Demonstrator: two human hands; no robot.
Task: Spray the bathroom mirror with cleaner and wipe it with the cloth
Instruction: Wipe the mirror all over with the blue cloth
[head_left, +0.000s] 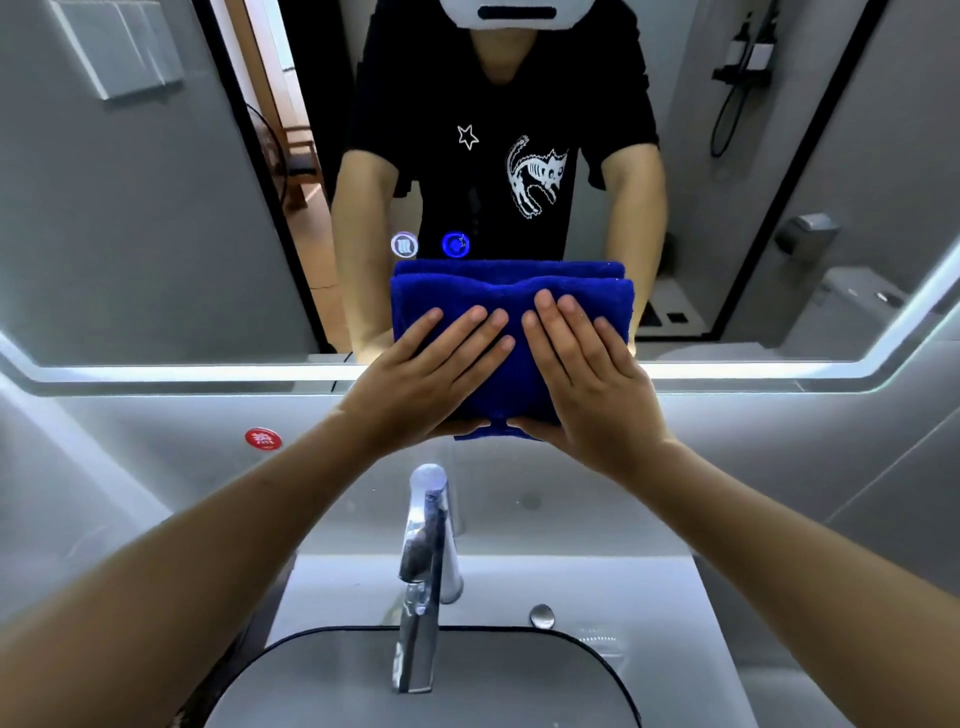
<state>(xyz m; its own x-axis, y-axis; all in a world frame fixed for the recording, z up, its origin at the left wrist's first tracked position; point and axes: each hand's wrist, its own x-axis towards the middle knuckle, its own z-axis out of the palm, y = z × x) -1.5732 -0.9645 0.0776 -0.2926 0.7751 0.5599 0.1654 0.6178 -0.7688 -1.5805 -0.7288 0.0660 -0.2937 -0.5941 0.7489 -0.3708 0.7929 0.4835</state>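
Note:
A folded blue cloth (511, 306) is held against the lower middle of the bathroom mirror (156, 234), and its reflection shows just above its top edge. My left hand (431, 374) lies on the cloth's left half with straight fingers, its thumb tucked under the bottom edge. My right hand (582, 374) holds the right half the same way, thumb beneath. The two hands sit side by side, fingertips nearly touching. No spray bottle is in view.
Two lit touch buttons (404, 244) glow on the mirror just above the cloth's left. A lit strip runs along the mirror's lower edge. Below stand a chrome faucet (423, 571), a grey basin (467, 675), a drain knob (542, 616) and a red sticker (263, 439) on the wall.

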